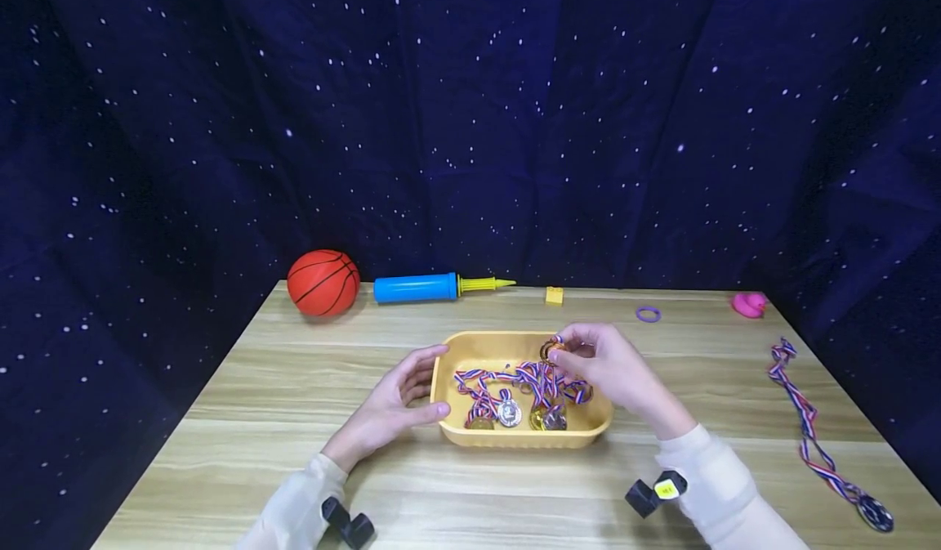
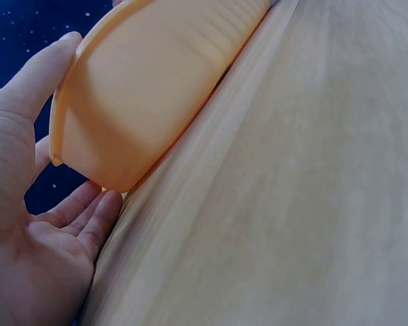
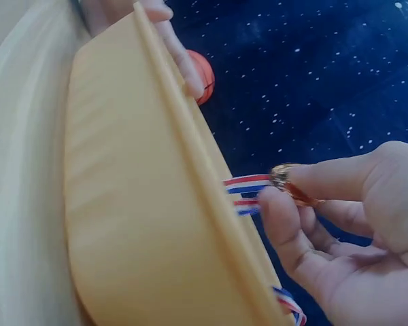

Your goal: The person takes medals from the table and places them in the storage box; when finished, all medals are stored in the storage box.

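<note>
A yellow plastic basin (image 1: 515, 438) holds several medals on red, white and blue ribbons, among them a silver medal (image 1: 509, 413). My left hand (image 1: 390, 403) holds the basin's left end, thumb at the rim and fingers spread along the outer wall, as the left wrist view shows. Over the basin's far right part, my right hand (image 1: 606, 366) pinches a bronze-coloured medal (image 1: 550, 349) between thumb and index finger. In the right wrist view, the medal's striped ribbon (image 3: 248, 183) runs from the fingers down behind the basin's rim.
Along the table's back edge lie a red basketball (image 1: 323, 283), a blue hand pump (image 1: 415, 288), a yellow toy block (image 1: 555, 295), a purple ring (image 1: 648, 314) and a pink rubber duck (image 1: 749, 304). Another medal (image 1: 875, 513) with its ribbon stretches along the right side.
</note>
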Tool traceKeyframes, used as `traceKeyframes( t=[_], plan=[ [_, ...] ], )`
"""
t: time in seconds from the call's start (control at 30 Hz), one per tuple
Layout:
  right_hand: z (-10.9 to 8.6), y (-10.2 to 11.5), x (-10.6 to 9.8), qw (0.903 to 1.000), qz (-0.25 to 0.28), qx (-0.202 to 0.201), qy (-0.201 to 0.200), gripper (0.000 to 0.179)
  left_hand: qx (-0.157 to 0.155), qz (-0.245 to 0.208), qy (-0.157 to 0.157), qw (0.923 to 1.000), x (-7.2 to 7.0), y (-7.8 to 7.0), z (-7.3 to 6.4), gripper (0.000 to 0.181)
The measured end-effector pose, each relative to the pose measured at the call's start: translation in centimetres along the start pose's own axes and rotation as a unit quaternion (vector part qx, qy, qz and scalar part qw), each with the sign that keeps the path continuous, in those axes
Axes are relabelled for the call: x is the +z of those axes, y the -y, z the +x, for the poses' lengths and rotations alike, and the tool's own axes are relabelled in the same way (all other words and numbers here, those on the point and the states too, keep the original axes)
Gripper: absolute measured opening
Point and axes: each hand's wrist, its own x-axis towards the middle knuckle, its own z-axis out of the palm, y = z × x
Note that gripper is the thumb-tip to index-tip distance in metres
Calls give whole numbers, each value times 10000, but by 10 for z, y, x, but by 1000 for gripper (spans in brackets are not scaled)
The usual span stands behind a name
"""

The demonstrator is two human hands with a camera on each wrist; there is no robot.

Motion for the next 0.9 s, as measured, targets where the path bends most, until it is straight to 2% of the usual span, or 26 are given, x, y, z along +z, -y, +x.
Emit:
traceKeyframes(
  t=[0.2, 0.43, 0.6, 0.9],
  plan=[
    [2, -9, 8, 9981, -143, 110, 595, 8, 55, 9, 24, 10000, -1, 0, -1, 85],
    [2, -11, 16, 9956, -252, -15, 903, 15, 187, -40, 71, 9998, -1, -1, -1, 86],
    [1, -10, 19, 9947, -454, -47, 924, 21, 174, -57, 81, 9998, 0, -1, -1, 86],
    [1, -4, 18, 9883, -1298, -221, 769, 26, 130, 10, 37, 9999, 0, -2, 0, 86]
  ],
)
